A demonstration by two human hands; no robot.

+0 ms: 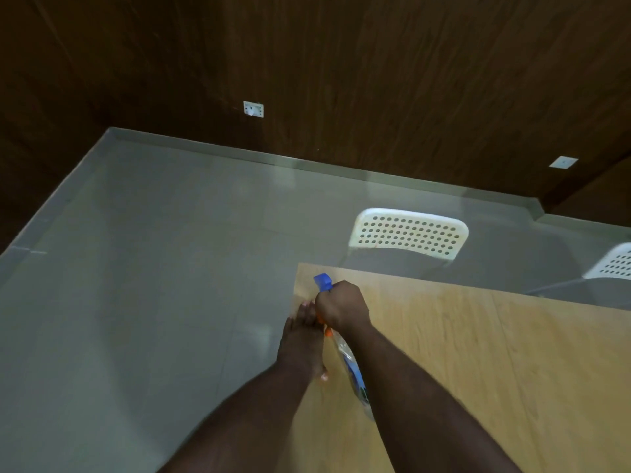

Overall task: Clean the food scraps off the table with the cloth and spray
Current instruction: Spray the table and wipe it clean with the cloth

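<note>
1. Our right hand (341, 306) was curled into a fist around the neck of the spray bottle (351, 365), just below its blue trigger head (323, 281).
2. Our left hand (302, 339) lay alongside the bottle with its fingers stretched out fairly straight, the fingertips (305, 306) reaching up beside the right fist; we could not tell whether it gripped anything.
3. The spray bottle was tilted, its blue nozzle pointing away from us and its clear body, with a blue label and an orange collar (327, 332), slanting back toward us under the right forearm.
4. Both hands were over the near left corner of a light wooden surface (495, 370), which filled the lower right of the view.
5. The part of the surface we could see looked plain wood grain; no cloth appeared in view.
6. Beyond the far edge of the surface stood a white chair (409, 233) with a perforated backrest, and the edge of a second white chair (614, 264) showed at the far right.
7. A grey tiled floor (153, 268) spread to the left, meeting a dark wood-panelled wall (341, 63).
8. A white wall socket (253, 108) sat low on that wall, with another white plate (563, 162) further right.
</note>
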